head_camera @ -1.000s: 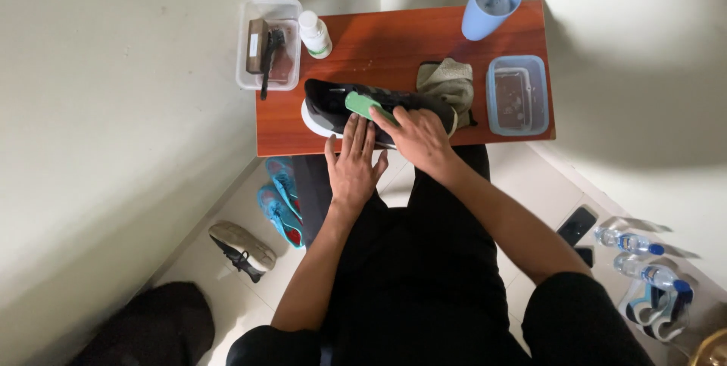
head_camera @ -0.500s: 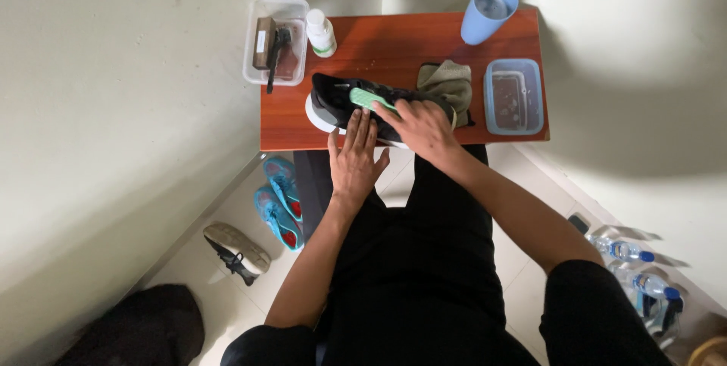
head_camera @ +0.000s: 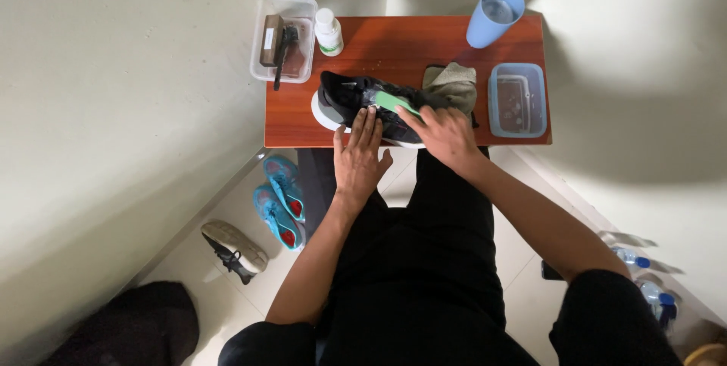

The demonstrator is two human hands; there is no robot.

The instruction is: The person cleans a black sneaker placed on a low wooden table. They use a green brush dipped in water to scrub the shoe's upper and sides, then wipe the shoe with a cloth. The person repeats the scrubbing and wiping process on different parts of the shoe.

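Observation:
A black shoe with a white sole (head_camera: 342, 101) lies on its side on a small reddish wooden table (head_camera: 394, 48). My left hand (head_camera: 359, 158) rests flat against the shoe's near side, fingers together, holding it still. My right hand (head_camera: 445, 137) grips a green brush (head_camera: 394, 102) that presses on the shoe's upper. A crumpled olive cloth (head_camera: 453, 83) lies just behind the shoe, touching it.
On the table stand a blue cup (head_camera: 494, 16), a white bottle (head_camera: 328, 32), a clear tray with brushes (head_camera: 284, 28) and a blue-rimmed tub of water (head_camera: 517, 99). Blue shoes (head_camera: 276, 199) and a dark shoe (head_camera: 231, 249) lie on the floor at left; water bottles (head_camera: 644, 283) at right.
The green brush and my right hand have shifted slightly along the shoe's upper. My left hand stays pressed on the shoe. The camera has tilted a little.

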